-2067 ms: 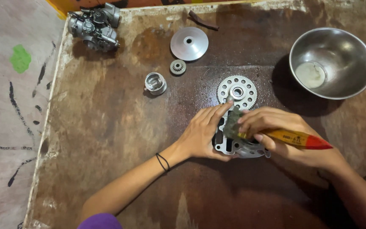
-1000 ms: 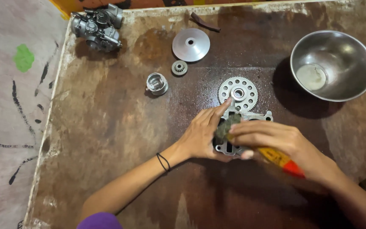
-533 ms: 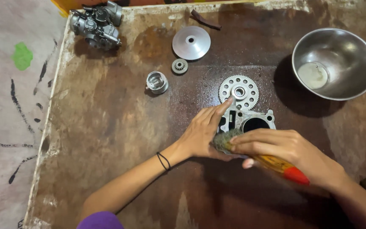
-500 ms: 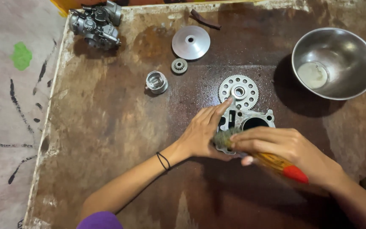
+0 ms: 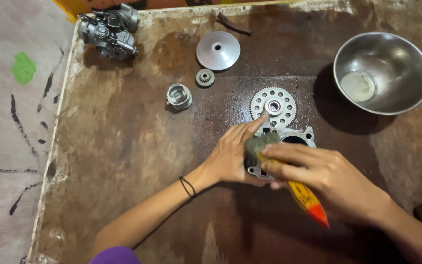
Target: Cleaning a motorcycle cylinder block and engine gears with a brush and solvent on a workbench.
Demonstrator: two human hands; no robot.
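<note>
Head view: the left hand (image 5: 233, 155) presses flat against the metal engine block (image 5: 282, 149) at mid-tabletop (image 5: 123, 161), while the right hand (image 5: 318, 173) grips a brush (image 5: 289, 176) with an orange handle, bristles on the block. Hard strokes could skid the greasy block toward the sprocket (image 5: 273, 105) just beyond it. It looks grey, cast, with an open round bore.

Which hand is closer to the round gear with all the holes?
Left. The left hand has its fingertip touching the lower edge of the gear; the right hand, holding the brush, is farther below it.
</note>
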